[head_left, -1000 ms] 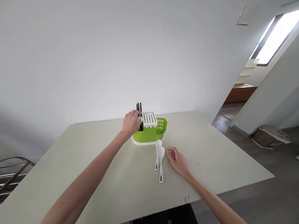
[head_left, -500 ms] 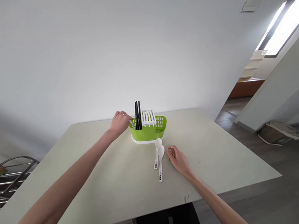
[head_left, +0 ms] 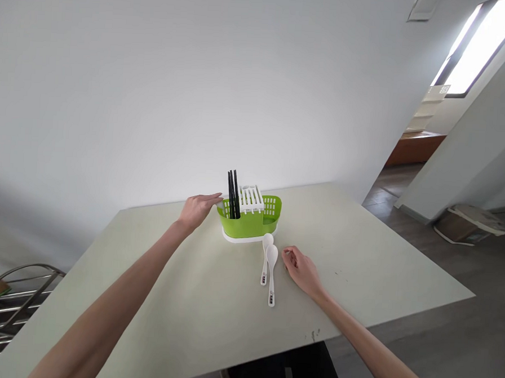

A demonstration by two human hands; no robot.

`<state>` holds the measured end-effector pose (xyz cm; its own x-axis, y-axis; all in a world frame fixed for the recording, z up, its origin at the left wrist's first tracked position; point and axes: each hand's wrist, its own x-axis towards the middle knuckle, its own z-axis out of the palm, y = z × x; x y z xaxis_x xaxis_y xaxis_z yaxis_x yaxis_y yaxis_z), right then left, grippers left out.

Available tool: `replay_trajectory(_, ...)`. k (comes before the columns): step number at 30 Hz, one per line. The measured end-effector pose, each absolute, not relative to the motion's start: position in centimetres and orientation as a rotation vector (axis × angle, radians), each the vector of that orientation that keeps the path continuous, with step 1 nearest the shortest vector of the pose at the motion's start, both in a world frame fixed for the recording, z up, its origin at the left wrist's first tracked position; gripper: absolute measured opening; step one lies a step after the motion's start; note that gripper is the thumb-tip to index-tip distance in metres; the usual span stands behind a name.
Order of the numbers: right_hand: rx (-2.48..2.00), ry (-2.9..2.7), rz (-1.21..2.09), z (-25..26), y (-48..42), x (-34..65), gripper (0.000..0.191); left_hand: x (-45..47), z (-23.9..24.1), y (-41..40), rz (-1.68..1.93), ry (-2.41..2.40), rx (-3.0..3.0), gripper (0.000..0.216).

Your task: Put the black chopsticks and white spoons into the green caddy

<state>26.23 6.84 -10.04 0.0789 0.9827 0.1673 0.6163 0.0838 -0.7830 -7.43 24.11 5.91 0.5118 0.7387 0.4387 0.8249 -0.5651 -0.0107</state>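
Left hand [head_left: 196, 210]: flat, fingers spread wide, holding nothing. Its fingertips reach the near-left rim of the green caddy [head_left: 250, 225]; contact cannot be confirmed.

3 black chopsticks [head_left: 233, 192] stand upright in the caddy, just right of those fingertips.

Right hand [head_left: 301, 269]: rests on the worktop [head_left: 358, 262], fingers loosely curled, holding nothing.

2 white spoons [head_left: 272, 256] lie flat just left of the right hand, not touching it. Their long axes run away from the person, bowls toward the caddy, handles nearer the body.

The right hand is nearer the spoons; the left hand is nearer the caddy.
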Motion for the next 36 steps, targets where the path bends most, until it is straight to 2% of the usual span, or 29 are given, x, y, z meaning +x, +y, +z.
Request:
replay_trajectory(7, -1.622, -1.626, 0.622, -9.9, 6.9, 26.2, 0.042, -8.6, 4.9, 24.5, -0.553, -1.316, -2.538, 0.050)
replay_trajectory(19, -1.666, -1.679, 0.662, -9.5, 7.5, 26.5, 0.042, -9.3, 6.5, 22.3, -0.536, -1.406, -2.467, 0.051)
replay_trajectory(23, -1.688, -1.746, 0.697, -8.4, 9.0, 26.0, 0.038, -10.7, 5.3, 20.1, -0.795, -1.589, -2.354, 0.045)
replay_trajectory(27, -1.704, -1.769, 0.703, -7.9, 9.8, 25.3, 0.027, -13.1, 1.1, 17.2, -1.130, -1.861, -2.187, 0.041)
replay_trajectory(32, -1.716, -1.750, 0.692, -6.7, 8.4, 25.8, 0.032, -17.4, -4.2, 13.6, -1.405, -2.277, -2.008, 0.033)
replay_trajectory(36, -1.638, -1.665, 0.513, -1.7, 7.4, 26.0, 0.041, -19.8, -5.5, 12.5, -1.768, -2.548, -1.749, 0.033)
